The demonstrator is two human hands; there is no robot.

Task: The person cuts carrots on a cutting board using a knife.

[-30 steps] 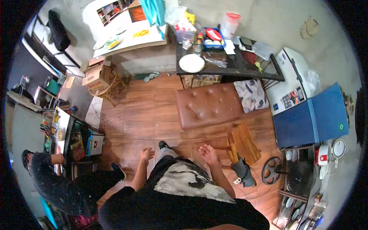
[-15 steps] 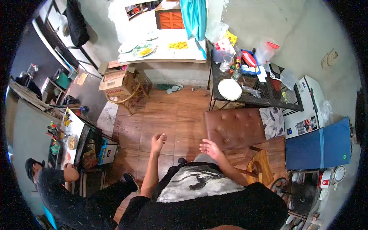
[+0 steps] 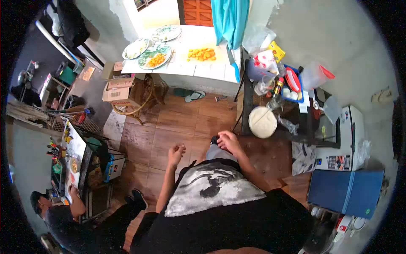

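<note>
My left hand point(image 3: 176, 155) hangs in front of my body over the wooden floor, fingers loosely curled and apart, holding nothing. To its right, my right hand point(image 3: 227, 142) is above my foot, also without anything in it, its fingers bent and slightly apart. Ahead is a white counter point(image 3: 203, 71) with orange cut pieces point(image 3: 201, 54) on it, a green-patterned plate point(image 3: 154, 56) of shredded orange food, two more plates and a knife with a blue handle point(image 3: 234, 70). A round pale container point(image 3: 262, 122) stands on the black mesh table at the right.
A cardboard box point(image 3: 122, 93) rests on a rattan stool left of the counter. Another person point(image 3: 72, 224) is at a side table point(image 3: 76, 146) on the left. A brown padded bench point(image 3: 266, 154), a white freezer point(image 3: 338, 158) and a blue folded panel point(image 3: 330, 190) are at the right.
The view has moved forward, so the counter and mesh table appear nearer. My right hand's fingers have curled more, and both hands have come closer together. The other person's arm has shifted over the side table.
</note>
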